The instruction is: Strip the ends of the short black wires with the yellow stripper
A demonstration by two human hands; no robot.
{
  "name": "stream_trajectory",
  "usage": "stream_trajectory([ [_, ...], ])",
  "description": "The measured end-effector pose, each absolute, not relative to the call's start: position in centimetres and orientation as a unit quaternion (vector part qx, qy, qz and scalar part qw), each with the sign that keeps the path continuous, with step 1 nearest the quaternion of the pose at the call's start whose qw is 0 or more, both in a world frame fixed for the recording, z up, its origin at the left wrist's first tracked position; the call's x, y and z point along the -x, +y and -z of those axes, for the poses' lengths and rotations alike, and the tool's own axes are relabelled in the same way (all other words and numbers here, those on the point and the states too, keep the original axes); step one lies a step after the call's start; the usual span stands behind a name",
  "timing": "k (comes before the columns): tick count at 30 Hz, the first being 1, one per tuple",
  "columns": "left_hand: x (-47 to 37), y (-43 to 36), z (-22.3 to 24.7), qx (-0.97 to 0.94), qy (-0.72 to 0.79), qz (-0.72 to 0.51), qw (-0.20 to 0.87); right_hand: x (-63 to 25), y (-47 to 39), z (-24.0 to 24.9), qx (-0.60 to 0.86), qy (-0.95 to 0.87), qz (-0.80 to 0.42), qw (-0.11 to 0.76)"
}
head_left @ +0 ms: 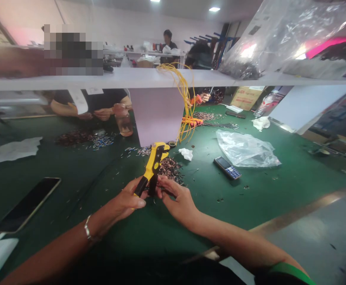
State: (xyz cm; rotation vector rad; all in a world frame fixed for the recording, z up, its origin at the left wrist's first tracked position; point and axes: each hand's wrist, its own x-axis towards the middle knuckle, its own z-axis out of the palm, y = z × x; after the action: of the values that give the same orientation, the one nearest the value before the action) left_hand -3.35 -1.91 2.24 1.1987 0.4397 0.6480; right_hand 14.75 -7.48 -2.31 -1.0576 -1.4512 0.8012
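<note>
Fingers of the left hand (130, 196) grip a yellow tool (153, 161). Whether the right hand's (179, 200) bent fingers hold anything, I cannot tell.

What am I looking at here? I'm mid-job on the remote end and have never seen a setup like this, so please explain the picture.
There is no machine: these are a person's two bare hands. The single picture comes from a camera worn on their head, looking forward and down.

The left hand holds a yellow-and-black hand tool by its handles, head pointing up and away. The right hand has its fingertips beside the handles; whether they grip anything is hard to tell.

On the green table, a pile of small pieces lies just behind the tool. To the right are a keypad phone and a clear plastic bag; to the left, a larger phone. Another person's hand shows across the table.
</note>
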Motion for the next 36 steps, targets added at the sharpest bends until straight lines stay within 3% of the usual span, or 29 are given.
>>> stream_trajectory([
  [15,3.7,-0.3,-0.5,-0.492,0.225,-0.285,0.791,-14.9,-7.1,3.2,0.419,-0.755,-0.240,0.443],
  [26,3.8,0.0,-0.5,-0.503,0.223,-0.276,0.788,-16.0,-6.3,5.3,0.368,-0.712,-0.314,0.509],
  [36,4.1,0.5,1.2,-0.507,0.213,-0.295,0.781,-16.1,-6.2,5.3,0.353,-0.687,-0.368,0.518],
])
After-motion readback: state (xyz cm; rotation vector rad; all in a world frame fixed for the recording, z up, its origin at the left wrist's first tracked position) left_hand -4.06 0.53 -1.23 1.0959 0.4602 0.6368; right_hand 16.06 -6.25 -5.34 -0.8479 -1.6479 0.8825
